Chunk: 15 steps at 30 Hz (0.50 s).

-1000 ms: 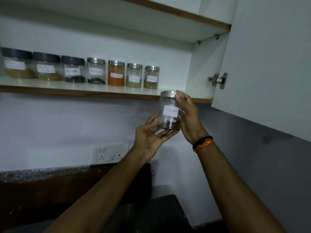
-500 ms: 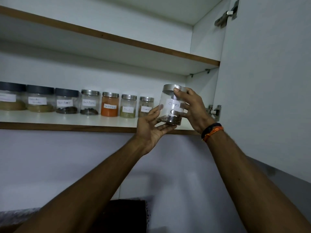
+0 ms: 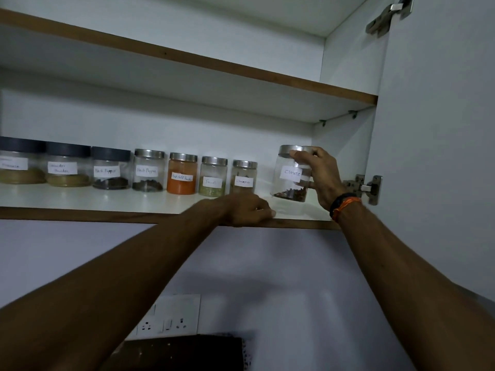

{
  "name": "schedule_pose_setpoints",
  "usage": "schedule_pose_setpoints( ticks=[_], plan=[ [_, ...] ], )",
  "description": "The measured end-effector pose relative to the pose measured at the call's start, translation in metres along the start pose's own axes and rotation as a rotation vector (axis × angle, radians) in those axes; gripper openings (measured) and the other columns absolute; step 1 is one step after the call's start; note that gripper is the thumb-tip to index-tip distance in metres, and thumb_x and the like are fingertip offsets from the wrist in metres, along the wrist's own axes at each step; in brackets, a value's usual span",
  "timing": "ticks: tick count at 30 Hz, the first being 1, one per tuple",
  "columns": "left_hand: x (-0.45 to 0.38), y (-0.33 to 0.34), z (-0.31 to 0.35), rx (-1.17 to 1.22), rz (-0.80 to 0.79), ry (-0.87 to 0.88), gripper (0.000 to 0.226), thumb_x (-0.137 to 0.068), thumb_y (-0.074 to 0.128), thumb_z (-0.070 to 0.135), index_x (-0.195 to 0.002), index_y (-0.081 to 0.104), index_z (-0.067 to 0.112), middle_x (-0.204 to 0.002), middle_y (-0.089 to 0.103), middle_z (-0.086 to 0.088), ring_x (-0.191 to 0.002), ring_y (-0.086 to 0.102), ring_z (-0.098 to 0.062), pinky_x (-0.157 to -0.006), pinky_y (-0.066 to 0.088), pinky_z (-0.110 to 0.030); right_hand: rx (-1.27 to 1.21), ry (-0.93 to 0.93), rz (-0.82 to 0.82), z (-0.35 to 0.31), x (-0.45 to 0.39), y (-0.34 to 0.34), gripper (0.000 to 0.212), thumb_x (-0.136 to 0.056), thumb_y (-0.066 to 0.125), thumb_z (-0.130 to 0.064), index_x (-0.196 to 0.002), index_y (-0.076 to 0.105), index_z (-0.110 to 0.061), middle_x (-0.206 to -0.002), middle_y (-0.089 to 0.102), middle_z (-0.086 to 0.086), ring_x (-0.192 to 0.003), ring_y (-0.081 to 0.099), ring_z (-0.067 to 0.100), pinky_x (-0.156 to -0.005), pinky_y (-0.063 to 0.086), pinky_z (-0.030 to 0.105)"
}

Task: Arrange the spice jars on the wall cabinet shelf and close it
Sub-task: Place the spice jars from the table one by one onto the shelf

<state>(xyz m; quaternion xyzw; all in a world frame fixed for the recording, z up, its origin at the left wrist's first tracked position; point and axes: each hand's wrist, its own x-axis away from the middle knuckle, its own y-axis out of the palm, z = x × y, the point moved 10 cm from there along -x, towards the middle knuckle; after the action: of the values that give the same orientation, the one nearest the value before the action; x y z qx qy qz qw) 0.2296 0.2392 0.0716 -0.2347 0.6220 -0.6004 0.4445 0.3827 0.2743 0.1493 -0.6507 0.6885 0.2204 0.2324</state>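
Cloves jar: light, smooth, easy to slip

Right hand grips cloves jar by its lid and side, at right end of shelf, apart from the jar row. Mostly empty, probably light; clear wall looks slick, grip the body. Left hand rests curled on shelf edge, holding nothing

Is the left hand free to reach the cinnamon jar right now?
Probably yes. The left hand rests on the shelf edge just in front of the cinnamon jar, holding nothing, with bare shelf between them. The cloves jar stands off to the right.
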Motion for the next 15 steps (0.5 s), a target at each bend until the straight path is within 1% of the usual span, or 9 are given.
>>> schedule_pose_setpoints(
  ticks=[1,2,4,6,10,13,15],
  plan=[
    [-0.002,0.001,-0.001,0.005,-0.001,0.004,0.046,-0.104,0.040,0.051,-0.106,0.067,0.014,-0.096,0.066,0.001,-0.091,0.058,-0.015,-0.082,0.046,-0.032,0.002,0.008,0.002,0.006,-0.005,0.001,0.038,-0.084,0.076,-0.031,-0.115,0.063,-0.013,-0.115,0.068,0.009,-0.098,0.067,0.026,-0.068,0.057,0.036],
    [-0.004,0.002,-0.002,-0.018,0.002,0.012,0.053,-0.101,0.040,0.057,-0.113,0.066,0.013,-0.105,0.068,-0.002,-0.095,0.059,-0.016,-0.084,0.047,-0.033,0.006,0.019,0.000,0.011,-0.009,0.003,0.038,-0.083,0.076,-0.030,-0.114,0.063,-0.014,-0.117,0.068,0.009,-0.100,0.067,0.027,-0.068,0.055,0.035],
    [-0.007,0.007,-0.003,-0.123,-0.014,0.035,0.068,-0.093,0.046,0.068,-0.133,0.058,0.014,-0.129,0.064,-0.007,-0.111,0.059,-0.021,-0.094,0.049,-0.036,0.019,0.048,-0.002,0.026,-0.018,0.006,0.034,-0.082,0.076,-0.029,-0.111,0.062,-0.016,-0.118,0.068,0.008,-0.103,0.067,0.029,-0.070,0.054,0.036],
    [-0.011,0.010,-0.006,-0.194,-0.021,0.039,0.078,-0.088,0.052,0.071,-0.146,0.047,0.018,-0.142,0.055,-0.007,-0.123,0.053,-0.023,-0.102,0.045,-0.038,0.034,0.080,0.000,0.043,-0.026,0.010,0.029,-0.082,0.076,-0.028,-0.105,0.060,-0.020,-0.120,0.067,0.008,-0.106,0.066,0.030,-0.075,0.056,0.038],
    [-0.016,0.012,-0.008,-0.202,-0.024,0.046,0.079,-0.089,0.053,0.070,-0.148,0.043,0.019,-0.146,0.052,-0.007,-0.126,0.051,-0.023,-0.106,0.044,-0.040,0.030,0.133,-0.026,0.069,-0.042,0.019,0.024,-0.086,0.075,-0.025,-0.100,0.055,-0.024,-0.126,0.064,0.009,-0.111,0.063,0.031,-0.090,0.052,0.046],
    [-0.017,0.013,-0.009,-0.174,-0.040,0.033,0.079,-0.089,0.053,0.069,-0.150,0.041,0.020,-0.148,0.049,-0.007,-0.129,0.049,-0.023,-0.106,0.041,-0.038,0.052,0.114,-0.094,0.077,-0.056,0.029,0.027,-0.086,0.077,-0.024,-0.099,0.054,-0.024,-0.124,0.062,0.005,-0.110,0.061,0.028,-0.092,0.050,0.047],
    [-0.019,0.013,-0.010,-0.172,-0.046,0.029,0.080,-0.089,0.054,0.069,-0.150,0.040,0.020,-0.149,0.048,-0.006,-0.129,0.048,-0.023,-0.106,0.041,-0.039,0.086,0.086,-0.126,0.081,-0.064,0.034,0.030,-0.085,0.079,-0.023,-0.103,0.055,-0.022,-0.125,0.061,0.003,-0.112,0.061,0.025,-0.094,0.050,0.048]
  ],
)
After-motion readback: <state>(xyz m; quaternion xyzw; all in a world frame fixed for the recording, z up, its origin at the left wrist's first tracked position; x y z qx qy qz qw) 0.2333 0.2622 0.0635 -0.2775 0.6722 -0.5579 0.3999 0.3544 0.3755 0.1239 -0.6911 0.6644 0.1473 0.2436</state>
